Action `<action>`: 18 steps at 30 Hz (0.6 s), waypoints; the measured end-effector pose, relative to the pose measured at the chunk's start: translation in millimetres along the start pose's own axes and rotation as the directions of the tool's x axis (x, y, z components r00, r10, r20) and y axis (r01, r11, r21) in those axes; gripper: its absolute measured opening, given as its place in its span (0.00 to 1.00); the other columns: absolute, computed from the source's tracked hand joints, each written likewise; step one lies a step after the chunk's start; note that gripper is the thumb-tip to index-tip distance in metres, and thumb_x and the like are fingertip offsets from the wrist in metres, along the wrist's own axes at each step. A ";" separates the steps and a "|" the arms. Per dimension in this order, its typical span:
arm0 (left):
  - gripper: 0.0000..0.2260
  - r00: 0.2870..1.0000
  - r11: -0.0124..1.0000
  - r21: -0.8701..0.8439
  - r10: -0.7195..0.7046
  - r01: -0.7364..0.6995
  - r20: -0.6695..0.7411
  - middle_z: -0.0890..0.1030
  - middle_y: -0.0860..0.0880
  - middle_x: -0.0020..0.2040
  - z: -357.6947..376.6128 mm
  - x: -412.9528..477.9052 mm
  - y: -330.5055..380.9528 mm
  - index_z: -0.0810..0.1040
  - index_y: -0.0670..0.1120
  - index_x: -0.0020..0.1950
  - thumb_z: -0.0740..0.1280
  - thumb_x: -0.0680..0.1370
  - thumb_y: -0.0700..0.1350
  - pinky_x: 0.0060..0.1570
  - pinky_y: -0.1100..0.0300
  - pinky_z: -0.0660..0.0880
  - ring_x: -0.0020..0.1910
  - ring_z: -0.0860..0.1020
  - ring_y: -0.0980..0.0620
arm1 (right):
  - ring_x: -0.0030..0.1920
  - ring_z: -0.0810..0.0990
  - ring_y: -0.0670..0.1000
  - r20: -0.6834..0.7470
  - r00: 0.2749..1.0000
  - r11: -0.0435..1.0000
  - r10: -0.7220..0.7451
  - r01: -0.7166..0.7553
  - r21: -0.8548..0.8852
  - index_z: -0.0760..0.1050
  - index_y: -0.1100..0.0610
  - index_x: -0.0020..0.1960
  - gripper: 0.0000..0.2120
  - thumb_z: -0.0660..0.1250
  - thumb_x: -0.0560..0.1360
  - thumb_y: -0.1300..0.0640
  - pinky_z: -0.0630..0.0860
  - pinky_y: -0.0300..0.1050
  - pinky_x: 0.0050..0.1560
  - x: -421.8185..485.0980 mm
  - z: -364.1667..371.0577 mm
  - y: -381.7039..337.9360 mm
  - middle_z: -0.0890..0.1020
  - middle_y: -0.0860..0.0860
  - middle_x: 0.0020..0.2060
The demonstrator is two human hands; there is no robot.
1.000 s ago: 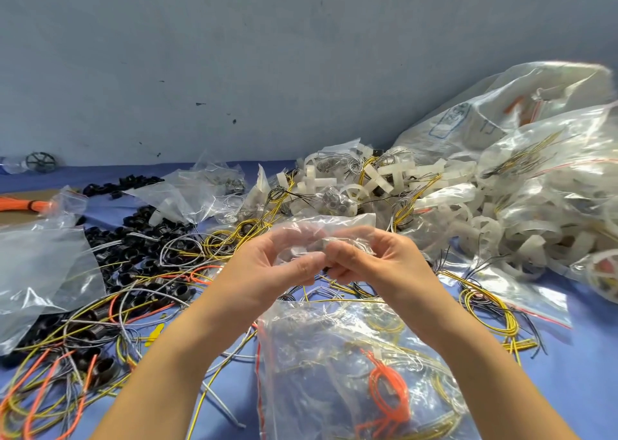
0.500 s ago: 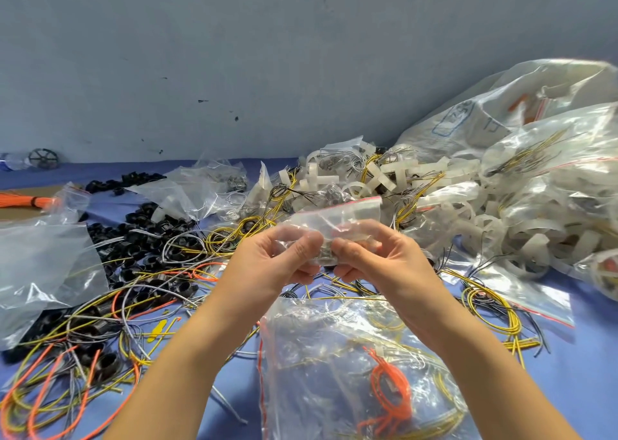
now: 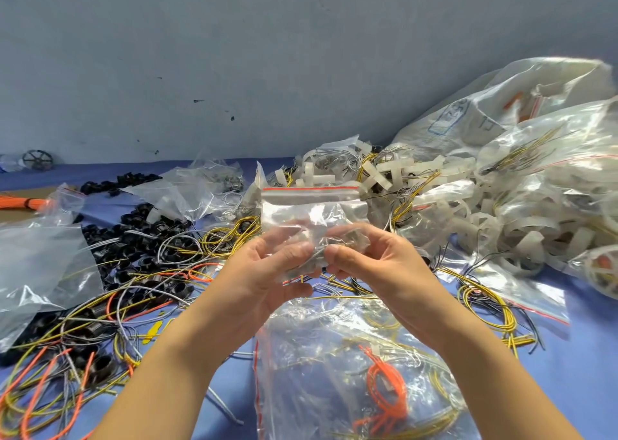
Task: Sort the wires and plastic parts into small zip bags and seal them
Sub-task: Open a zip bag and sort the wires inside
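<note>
A small clear zip bag point(image 3: 312, 207) with a red strip along its top stands upright in the middle, held between both hands. My left hand point(image 3: 267, 272) pinches its lower left part and my right hand point(image 3: 378, 262) pinches its lower right part, thumbs almost meeting. Thin grey wire shows inside the bag's bottom. Below the hands lies a larger zip bag point(image 3: 351, 372) with orange and yellow wires in it.
Loose yellow, orange and grey wires point(image 3: 83, 356) and black plastic rings point(image 3: 140, 239) cover the blue table on the left. White plastic parts point(image 3: 394, 175) and big filled bags point(image 3: 535, 172) pile up on the right. Empty clear bags point(image 3: 36, 265) lie far left. A grey wall stands behind.
The small bag has been raised and turned upright, so its red-striped top now stands above the fingers. Both hands moved slightly up with it.
</note>
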State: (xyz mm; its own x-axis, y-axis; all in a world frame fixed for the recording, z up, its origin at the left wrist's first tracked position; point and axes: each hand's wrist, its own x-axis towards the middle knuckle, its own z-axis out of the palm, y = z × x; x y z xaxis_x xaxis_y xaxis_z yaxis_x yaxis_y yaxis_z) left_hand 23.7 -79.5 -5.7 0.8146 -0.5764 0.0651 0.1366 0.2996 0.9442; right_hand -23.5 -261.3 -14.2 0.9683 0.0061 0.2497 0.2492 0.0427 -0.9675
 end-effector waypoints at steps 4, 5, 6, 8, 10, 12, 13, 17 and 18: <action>0.10 1.000 1.000 0.013 0.002 -0.003 0.026 0.82 0.42 0.48 0.2 -0.9 -1.0 0.83 0.47 0.53 0.69 0.72 0.42 0.38 0.60 0.78 0.44 0.81 0.48 | 0.39 0.82 0.49 -0.027 1.000 0.999 -0.007 0.008 0.035 0.79 0.55 0.53 0.11 0.74 0.72 0.59 0.77 0.39 0.43 0.5 3.3 0.3 0.84 0.56 0.39; 0.08 1.000 0.999 0.033 0.003 -0.004 0.020 0.82 0.42 0.46 0.2 -0.3 -1.5 0.84 0.47 0.49 0.69 0.72 0.42 0.38 0.60 0.78 0.44 0.81 0.48 | 0.38 0.82 0.50 -0.037 0.999 0.999 -0.007 0.008 0.036 0.79 0.55 0.54 0.10 0.73 0.73 0.62 0.77 0.38 0.42 1.0 4.2 0.6 0.84 0.56 0.39; 0.07 1.000 0.998 0.055 0.009 -0.010 0.013 0.83 0.43 0.44 0.0 0.6 -2.1 0.84 0.48 0.47 0.69 0.71 0.41 0.38 0.60 0.78 0.42 0.81 0.49 | 0.38 0.82 0.50 -0.049 0.999 0.999 -0.006 0.008 0.034 0.78 0.55 0.54 0.11 0.72 0.74 0.64 0.78 0.39 0.42 1.6 5.2 1.1 0.84 0.56 0.38; 0.08 0.999 0.995 0.099 0.032 -0.032 0.005 0.83 0.41 0.44 0.1 1.1 -2.8 0.83 0.46 0.47 0.67 0.71 0.41 0.39 0.60 0.79 0.42 0.82 0.48 | 0.37 0.81 0.51 -0.066 0.998 0.999 0.000 0.003 0.038 0.79 0.56 0.53 0.09 0.70 0.74 0.65 0.79 0.42 0.42 2.9 7.3 1.6 0.83 0.56 0.36; 0.11 0.997 0.978 0.196 0.074 -0.078 0.030 0.84 0.39 0.49 0.4 0.1 -3.3 0.81 0.44 0.54 0.69 0.72 0.41 0.44 0.59 0.79 0.47 0.82 0.47 | 0.36 0.82 0.51 -0.096 0.995 0.998 0.027 -0.021 0.061 0.79 0.59 0.50 0.06 0.70 0.74 0.66 0.80 0.42 0.41 4.1 7.8 2.0 0.84 0.56 0.35; 0.14 0.991 0.941 0.313 0.112 -0.130 0.075 0.84 0.41 0.53 1.5 -1.8 -3.2 0.79 0.44 0.59 0.72 0.73 0.40 0.49 0.60 0.79 0.50 0.82 0.50 | 0.37 0.83 0.50 -0.117 0.990 0.993 0.075 -0.064 0.101 0.79 0.60 0.49 0.03 0.69 0.75 0.64 0.79 0.39 0.39 5.4 6.2 2.7 0.85 0.56 0.37; 0.14 0.989 0.921 0.360 0.128 -0.147 0.077 0.84 0.42 0.53 1.9 -1.7 -3.4 0.79 0.45 0.59 0.72 0.74 0.39 0.51 0.59 0.78 0.51 0.82 0.51 | 0.38 0.84 0.50 -0.112 0.989 0.990 0.095 -0.082 0.118 0.79 0.60 0.49 0.03 0.70 0.75 0.63 0.79 0.37 0.38 5.7 4.8 2.9 0.85 0.57 0.38; 0.12 0.985 0.919 0.366 0.170 -0.148 -0.029 0.85 0.43 0.45 3.9 0.5 -3.8 0.80 0.41 0.54 0.71 0.72 0.40 0.43 0.62 0.80 0.41 0.83 0.52 | 0.44 0.84 0.53 -0.030 0.997 0.988 0.071 -0.067 0.139 0.78 0.57 0.53 0.15 0.74 0.69 0.55 0.80 0.40 0.44 3.8 -0.2 3.2 0.85 0.58 0.45; 0.11 0.986 0.933 0.336 0.156 -0.129 -0.055 0.85 0.42 0.43 4.2 0.5 -4.0 0.80 0.40 0.54 0.71 0.72 0.42 0.41 0.63 0.80 0.40 0.83 0.51 | 0.46 0.83 0.53 0.008 0.999 0.990 0.045 -0.046 0.133 0.77 0.56 0.56 0.18 0.75 0.69 0.53 0.80 0.42 0.47 2.7 -0.6 3.1 0.84 0.59 0.47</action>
State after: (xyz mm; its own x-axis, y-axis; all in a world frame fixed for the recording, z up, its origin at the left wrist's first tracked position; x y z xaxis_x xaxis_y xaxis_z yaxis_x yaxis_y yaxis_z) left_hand 21.2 -84.1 -8.1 0.8555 -0.4802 0.1938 -0.1672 0.0981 0.9810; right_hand -20.1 -261.7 -16.6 0.9785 0.0159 0.2057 0.1999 0.1748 -0.9641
